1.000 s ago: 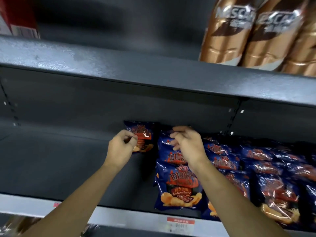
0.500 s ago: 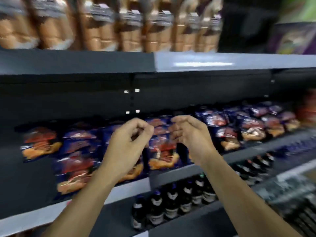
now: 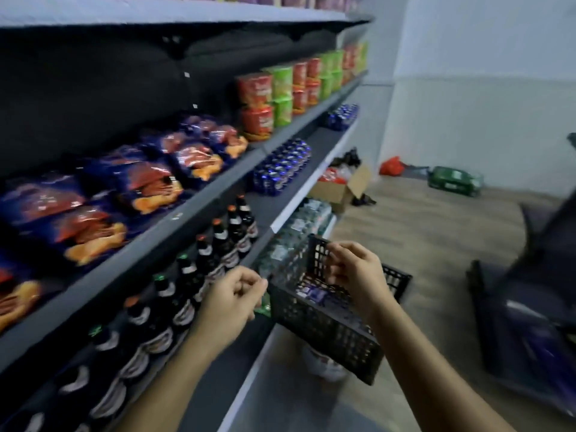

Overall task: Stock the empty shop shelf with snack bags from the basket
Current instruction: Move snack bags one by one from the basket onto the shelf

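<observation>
Blue snack bags [image 3: 146, 185] lie in rows on the dark middle shelf [image 3: 199, 210] at the left. A black mesh basket [image 3: 324, 332] stands low beside the shelving, with a few blue bags [image 3: 313, 295] in its bottom. My left hand [image 3: 232, 302] hovers just left of the basket's rim, its fingers loosely curled and holding nothing. Over the basket is my right hand [image 3: 355, 275], also loosely curled and empty, its fingertips close to the basket's far wall.
Dark bottles [image 3: 218, 241] and blue cans [image 3: 282, 166] fill the shelf below the bags. Red and green noodle cups [image 3: 271, 101] stand further along. An open cardboard box [image 3: 341, 188] and a green pack [image 3: 455, 180] sit on the floor. A dark crate [image 3: 530, 322] is at the right.
The view has swung from the snack shelf to the right and down onto the basket. Both hands have let go of the shelved bags and dropped, empty, to the basket.
</observation>
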Demonstrator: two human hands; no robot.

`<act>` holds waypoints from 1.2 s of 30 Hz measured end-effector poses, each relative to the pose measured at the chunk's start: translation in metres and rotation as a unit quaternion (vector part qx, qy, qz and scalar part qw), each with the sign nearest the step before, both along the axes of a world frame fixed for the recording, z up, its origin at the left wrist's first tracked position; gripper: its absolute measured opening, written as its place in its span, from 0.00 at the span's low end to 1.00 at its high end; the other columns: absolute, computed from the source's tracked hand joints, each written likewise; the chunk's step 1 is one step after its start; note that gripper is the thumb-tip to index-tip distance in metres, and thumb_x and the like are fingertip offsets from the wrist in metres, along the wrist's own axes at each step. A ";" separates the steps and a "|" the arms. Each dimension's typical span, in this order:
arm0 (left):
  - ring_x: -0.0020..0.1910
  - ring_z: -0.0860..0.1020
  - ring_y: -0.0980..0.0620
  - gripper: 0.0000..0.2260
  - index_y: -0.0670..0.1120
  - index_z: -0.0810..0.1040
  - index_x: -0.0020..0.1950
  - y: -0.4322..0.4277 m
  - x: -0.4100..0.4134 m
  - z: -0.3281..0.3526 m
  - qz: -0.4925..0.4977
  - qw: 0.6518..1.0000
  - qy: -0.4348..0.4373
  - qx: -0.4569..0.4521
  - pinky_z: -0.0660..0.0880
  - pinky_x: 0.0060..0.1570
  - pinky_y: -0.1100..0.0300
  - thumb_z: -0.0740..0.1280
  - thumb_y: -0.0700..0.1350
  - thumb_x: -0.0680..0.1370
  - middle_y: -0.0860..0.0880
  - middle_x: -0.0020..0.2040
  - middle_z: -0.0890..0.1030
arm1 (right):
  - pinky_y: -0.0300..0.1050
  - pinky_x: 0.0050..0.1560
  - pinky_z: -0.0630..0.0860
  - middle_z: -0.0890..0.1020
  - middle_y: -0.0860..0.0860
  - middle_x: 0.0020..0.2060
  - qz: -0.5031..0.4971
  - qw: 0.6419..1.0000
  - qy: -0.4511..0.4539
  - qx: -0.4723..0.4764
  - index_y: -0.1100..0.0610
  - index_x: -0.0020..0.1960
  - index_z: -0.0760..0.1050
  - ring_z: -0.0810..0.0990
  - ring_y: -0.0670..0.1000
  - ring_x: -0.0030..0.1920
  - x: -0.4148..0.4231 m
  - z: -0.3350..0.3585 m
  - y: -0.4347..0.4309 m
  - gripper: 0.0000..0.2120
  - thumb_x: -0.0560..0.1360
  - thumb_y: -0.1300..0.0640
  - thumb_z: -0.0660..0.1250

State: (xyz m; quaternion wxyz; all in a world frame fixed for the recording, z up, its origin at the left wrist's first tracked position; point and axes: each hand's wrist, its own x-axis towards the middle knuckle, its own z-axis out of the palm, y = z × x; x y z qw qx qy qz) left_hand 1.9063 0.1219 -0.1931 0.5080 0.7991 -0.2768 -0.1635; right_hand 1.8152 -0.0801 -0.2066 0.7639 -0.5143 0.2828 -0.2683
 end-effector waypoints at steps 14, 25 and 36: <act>0.43 0.76 0.50 0.09 0.43 0.77 0.51 -0.233 0.107 -0.188 -0.051 0.961 0.145 0.231 0.71 0.42 0.56 0.68 0.48 0.81 0.46 0.46 0.78 | 0.39 0.27 0.70 0.82 0.56 0.35 -0.134 0.973 0.160 0.099 0.63 0.51 0.78 0.73 0.45 0.26 -0.005 -0.156 -0.168 0.05 0.81 0.63 0.64; 0.51 0.77 0.46 0.14 0.45 0.74 0.61 -0.368 0.265 -0.377 -0.072 0.913 0.170 0.365 0.74 0.55 0.51 0.66 0.52 0.81 0.46 0.54 0.79 | 0.43 0.35 0.74 0.80 0.51 0.36 -0.078 0.925 0.315 0.199 0.57 0.48 0.77 0.77 0.48 0.32 0.139 -0.368 -0.251 0.06 0.82 0.61 0.63; 0.44 0.77 0.46 0.21 0.39 0.66 0.72 -0.393 0.307 -0.559 -0.102 0.873 0.129 0.459 0.71 0.41 0.56 0.64 0.47 0.82 0.41 0.55 0.81 | 0.43 0.42 0.73 0.79 0.55 0.48 0.011 0.879 0.401 0.259 0.58 0.57 0.73 0.77 0.51 0.45 0.226 -0.550 -0.260 0.06 0.82 0.58 0.65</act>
